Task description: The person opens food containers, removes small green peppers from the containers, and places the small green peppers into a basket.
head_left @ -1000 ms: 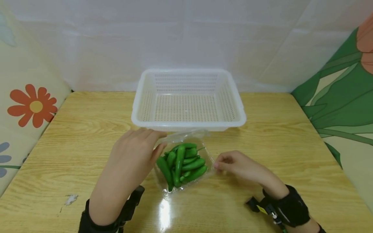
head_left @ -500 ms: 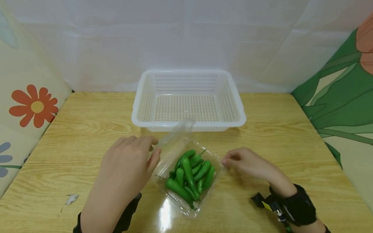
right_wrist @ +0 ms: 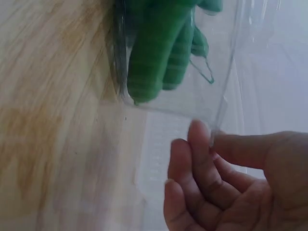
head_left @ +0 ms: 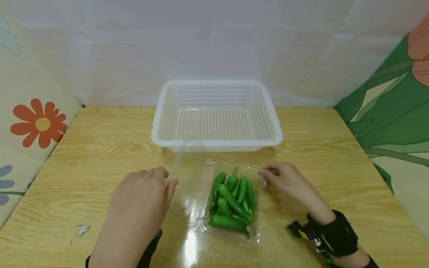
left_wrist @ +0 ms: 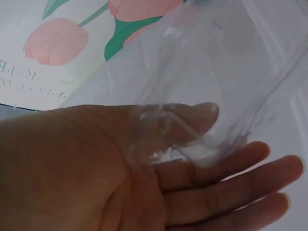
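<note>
A clear plastic clamshell box (head_left: 234, 238) with several green chili peppers (head_left: 231, 201) in it lies on the table, its hinged lid raised on the left side. My left hand (head_left: 142, 201) holds the edge of that clear lid (left_wrist: 207, 57) between thumb and fingers. The other fingers stretch out loosely in the left wrist view. At the box's far right corner, my right hand (head_left: 285, 180) pinches the rim between thumb and index finger. In the right wrist view the peppers (right_wrist: 154, 57) show through the clear wall.
Behind the box stands a white slotted plastic basket (head_left: 216, 143) with nothing in it. The wooden table (head_left: 100, 134) has a worn pale patch (head_left: 82, 230) at front left. A white sheet (head_left: 214, 44) hangs at the back, with flower-printed cloths at both sides.
The box has turned clockwise and shifted right, its peppers turning along with it. The lid has swung over to the left with my left hand, which moved left and nearer. My right hand moved slightly away.
</note>
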`<state>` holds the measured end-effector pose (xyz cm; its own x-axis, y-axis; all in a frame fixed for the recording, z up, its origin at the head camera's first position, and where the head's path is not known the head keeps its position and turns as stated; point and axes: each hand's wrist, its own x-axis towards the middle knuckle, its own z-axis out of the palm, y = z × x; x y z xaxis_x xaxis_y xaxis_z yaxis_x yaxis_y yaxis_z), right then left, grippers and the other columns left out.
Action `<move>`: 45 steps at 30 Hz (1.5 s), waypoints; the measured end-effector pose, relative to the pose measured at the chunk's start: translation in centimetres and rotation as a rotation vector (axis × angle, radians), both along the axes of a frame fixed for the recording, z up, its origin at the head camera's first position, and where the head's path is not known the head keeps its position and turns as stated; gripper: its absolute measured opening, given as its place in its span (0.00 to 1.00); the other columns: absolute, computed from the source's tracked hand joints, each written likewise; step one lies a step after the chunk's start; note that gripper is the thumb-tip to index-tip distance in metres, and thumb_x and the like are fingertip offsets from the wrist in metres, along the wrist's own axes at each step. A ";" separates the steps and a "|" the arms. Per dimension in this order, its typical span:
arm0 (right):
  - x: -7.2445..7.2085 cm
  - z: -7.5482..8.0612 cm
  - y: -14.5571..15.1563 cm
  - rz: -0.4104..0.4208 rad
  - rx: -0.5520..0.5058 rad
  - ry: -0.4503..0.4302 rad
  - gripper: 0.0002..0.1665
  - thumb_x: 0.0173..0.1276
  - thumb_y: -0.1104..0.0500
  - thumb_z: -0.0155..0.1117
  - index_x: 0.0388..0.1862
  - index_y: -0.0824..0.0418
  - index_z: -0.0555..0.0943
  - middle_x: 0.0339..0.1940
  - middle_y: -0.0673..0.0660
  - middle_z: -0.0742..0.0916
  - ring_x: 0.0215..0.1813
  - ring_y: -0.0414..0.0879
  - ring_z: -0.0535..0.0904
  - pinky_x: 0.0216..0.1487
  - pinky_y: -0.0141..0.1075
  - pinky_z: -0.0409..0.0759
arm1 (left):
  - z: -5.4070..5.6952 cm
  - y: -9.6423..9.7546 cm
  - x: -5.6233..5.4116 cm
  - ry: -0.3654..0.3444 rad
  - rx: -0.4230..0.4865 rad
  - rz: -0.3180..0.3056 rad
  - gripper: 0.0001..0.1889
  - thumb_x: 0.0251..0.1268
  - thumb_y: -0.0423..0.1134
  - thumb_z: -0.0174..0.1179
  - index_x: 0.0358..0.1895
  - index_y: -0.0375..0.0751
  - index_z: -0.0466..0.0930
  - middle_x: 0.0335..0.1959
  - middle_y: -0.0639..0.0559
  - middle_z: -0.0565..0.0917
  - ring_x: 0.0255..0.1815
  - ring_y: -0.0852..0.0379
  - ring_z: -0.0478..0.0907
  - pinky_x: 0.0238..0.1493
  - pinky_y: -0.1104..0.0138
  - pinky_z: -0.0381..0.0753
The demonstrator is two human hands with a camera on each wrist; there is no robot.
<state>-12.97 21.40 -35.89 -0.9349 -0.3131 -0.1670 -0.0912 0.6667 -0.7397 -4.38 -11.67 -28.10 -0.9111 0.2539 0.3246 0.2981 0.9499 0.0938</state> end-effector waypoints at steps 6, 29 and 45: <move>0.0 -0.1 0.0 -0.050 0.020 0.064 0.17 0.77 0.55 0.58 0.51 0.68 0.83 0.28 0.51 0.86 0.35 0.45 0.82 0.34 0.34 0.81 | -0.2 0.0 0.3 -0.019 -0.029 0.009 0.15 0.67 0.43 0.65 0.25 0.38 0.78 0.16 0.53 0.76 0.19 0.52 0.74 0.31 0.60 0.78; -1.0 -0.9 0.3 -0.023 -0.078 0.069 0.31 0.70 0.62 0.64 0.67 0.75 0.69 0.40 0.60 0.83 0.37 0.46 0.78 0.35 0.31 0.80 | -2.0 -1.4 -0.5 -0.346 -0.124 -0.007 0.29 0.72 0.45 0.59 0.09 0.48 0.62 0.08 0.57 0.62 0.13 0.58 0.60 0.24 0.63 0.71; -1.5 -1.7 0.4 -0.087 -0.135 0.063 0.33 0.67 0.66 0.67 0.67 0.77 0.68 0.41 0.65 0.84 0.39 0.47 0.80 0.38 0.28 0.81 | -3.4 -2.5 -3.1 -0.590 -0.100 0.085 0.28 0.73 0.52 0.56 0.12 0.47 0.64 0.10 0.54 0.65 0.14 0.56 0.64 0.16 0.64 0.68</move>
